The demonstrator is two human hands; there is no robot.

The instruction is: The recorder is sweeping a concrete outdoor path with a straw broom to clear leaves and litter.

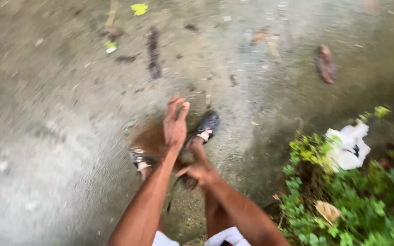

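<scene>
The head camera looks down on a wet, grey concrete ground (60,150), outdoors, blurred by motion. Dark scraps and fallen leaves lie scattered across its far part, among them a yellow leaf (139,8) at the top edge and a reddish-brown leaf (325,64) to the right. Low green plants (343,205) grow along the lower right edge.

A crumpled white wrapper (348,146) with a small dark mark lies on the plants, well apart from both hands. A dry tan leaf (327,211) rests lower in the greenery.

The left hand (175,123) is stretched forward, fingers straight and close together, palm flat, holding nothing. Just beyond and to the right of it is a foot in a dark sandal (207,126); a second sandal (140,160) sits under the left forearm. The right hand (200,172) hangs lower, fingers loosely curled, near the leg above the dark sandal; whether it grips anything I cannot tell.
</scene>
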